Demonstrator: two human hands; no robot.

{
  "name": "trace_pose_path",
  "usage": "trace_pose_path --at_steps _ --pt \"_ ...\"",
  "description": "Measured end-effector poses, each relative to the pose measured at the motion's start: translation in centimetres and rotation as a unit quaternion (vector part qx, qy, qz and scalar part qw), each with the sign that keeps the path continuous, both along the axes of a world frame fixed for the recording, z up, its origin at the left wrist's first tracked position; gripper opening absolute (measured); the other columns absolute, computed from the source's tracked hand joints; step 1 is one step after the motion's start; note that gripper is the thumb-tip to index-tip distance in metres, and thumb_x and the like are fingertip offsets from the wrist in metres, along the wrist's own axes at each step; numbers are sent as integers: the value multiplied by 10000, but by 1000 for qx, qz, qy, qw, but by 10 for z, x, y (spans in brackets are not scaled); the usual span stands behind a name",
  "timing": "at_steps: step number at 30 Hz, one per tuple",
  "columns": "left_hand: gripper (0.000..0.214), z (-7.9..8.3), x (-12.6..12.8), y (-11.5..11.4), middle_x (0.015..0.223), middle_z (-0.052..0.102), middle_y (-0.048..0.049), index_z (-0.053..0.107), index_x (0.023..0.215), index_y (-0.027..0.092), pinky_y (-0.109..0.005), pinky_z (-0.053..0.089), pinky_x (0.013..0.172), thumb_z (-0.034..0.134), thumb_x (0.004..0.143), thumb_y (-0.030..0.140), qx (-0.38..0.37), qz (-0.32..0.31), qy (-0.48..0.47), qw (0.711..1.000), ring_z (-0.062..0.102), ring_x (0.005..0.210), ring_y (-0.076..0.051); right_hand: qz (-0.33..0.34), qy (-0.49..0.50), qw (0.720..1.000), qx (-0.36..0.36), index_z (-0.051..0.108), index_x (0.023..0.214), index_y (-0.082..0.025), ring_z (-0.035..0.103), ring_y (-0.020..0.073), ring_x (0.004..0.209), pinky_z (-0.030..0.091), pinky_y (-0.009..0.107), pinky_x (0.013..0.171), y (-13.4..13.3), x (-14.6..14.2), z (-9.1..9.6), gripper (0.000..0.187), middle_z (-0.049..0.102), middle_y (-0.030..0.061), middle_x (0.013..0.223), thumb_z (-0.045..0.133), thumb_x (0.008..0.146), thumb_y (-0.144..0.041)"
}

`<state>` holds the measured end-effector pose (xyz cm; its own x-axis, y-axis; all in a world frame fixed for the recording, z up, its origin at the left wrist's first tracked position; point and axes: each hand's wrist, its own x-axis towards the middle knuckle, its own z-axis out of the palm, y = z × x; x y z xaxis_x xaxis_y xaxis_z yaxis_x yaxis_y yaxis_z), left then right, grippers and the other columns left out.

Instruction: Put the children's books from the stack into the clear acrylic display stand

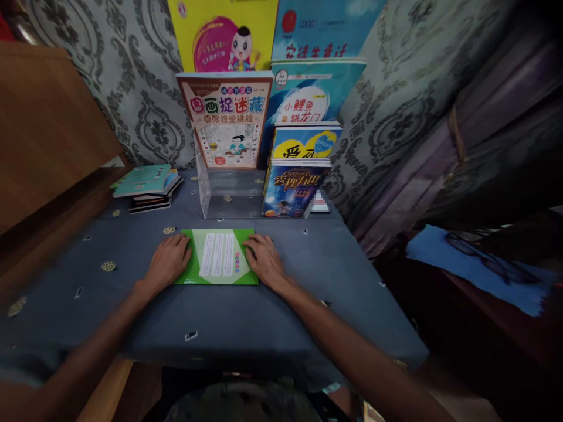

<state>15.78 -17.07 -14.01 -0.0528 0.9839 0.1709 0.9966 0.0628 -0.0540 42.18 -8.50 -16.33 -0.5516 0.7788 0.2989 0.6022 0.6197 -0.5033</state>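
Observation:
A thin green book (pixel 219 256) lies flat and sideways on the cloth-covered table, with pale panels of print on its upper cover. My left hand (pixel 172 255) grips its left short edge, fingers curled. On the opposite short edge, my right hand (pixel 265 258) holds the book the same way. Just behind it stands a clear tiered book rack (pixel 233 205). The rack's left side carries a brown-bordered picture book (pixel 227 126) in front of a yellow book (pixel 229 32). In its lowest right tier is a dark blue book (pixel 295 189).
Further right-hand tiers hold a yellow-and-blue book (pixel 308 140), a teal book (pixel 323 88) and a blue book (pixel 328 26). A small stack of books (pixel 147 180) lies at the back left, near a wooden panel (pixel 53 129). Glasses (pixel 488 255) rest on blue cloth (pixel 444 258) at right.

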Motion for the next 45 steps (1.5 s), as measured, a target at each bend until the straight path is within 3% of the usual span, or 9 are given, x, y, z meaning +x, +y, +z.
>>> trace_pose_path --at_steps 6,12,28,35,45 --pt "428 -1 1 6 1355 627 -176 635 1266 92 -458 492 1047 370 961 231 12 -28 -21 999 606 1204 -309 7 10 1000 6 737 1127 -155 539 286 1058 455 461 982 2 1 -2 295 653 149 1171 496 956 -155" --pt "426 -6 11 20 1351 634 -150 631 1285 144 -481 471 1080 389 942 215 19 -73 -53 996 583 1231 -297 3 26 1000 4 739 1116 -169 541 289 1062 450 460 982 3 1 -5 281 646 143 1158 509 955 -160" --pt "427 -2 73 60 1355 599 -150 598 1339 136 -471 436 1045 390 968 183 -18 -201 -60 978 547 1176 -279 4 23 1000 15 745 1072 -183 544 263 1032 455 432 969 3 1 -2 276 663 116 1093 499 952 -145" --pt "430 -4 93 83 1254 617 -140 622 1322 149 -455 452 1003 393 957 156 -20 -252 -94 963 527 1119 -274 9 20 1000 17 735 1059 -180 583 247 1019 456 413 983 7 1 0 282 685 107 1065 492 932 -110" --pt "494 -14 93 89 1218 615 -114 605 1369 200 -443 452 990 410 923 117 14 -255 -98 962 518 1094 -265 -36 6 999 -7 674 1225 -133 569 245 1153 443 402 1061 19 6 1 361 648 138 1250 464 935 -92"
